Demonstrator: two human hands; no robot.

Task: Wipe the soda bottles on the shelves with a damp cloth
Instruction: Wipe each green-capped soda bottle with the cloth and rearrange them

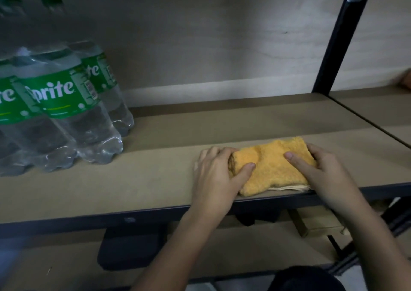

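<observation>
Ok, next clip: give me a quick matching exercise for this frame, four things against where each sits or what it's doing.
Things:
1. orange cloth
2. Sprite bottles
3. left hand
4. black upright post

Places or states:
A. stands at the right, at the shelf's back edge
B. stand grouped at the left end of the shelf
C. lies folded near the shelf's front edge, between both hands
D. grips the cloth's left end, thumb on top

Pairs: 1-C, 2-B, 3-D, 4-A

The right hand holds the cloth's other end on the shelf.
</observation>
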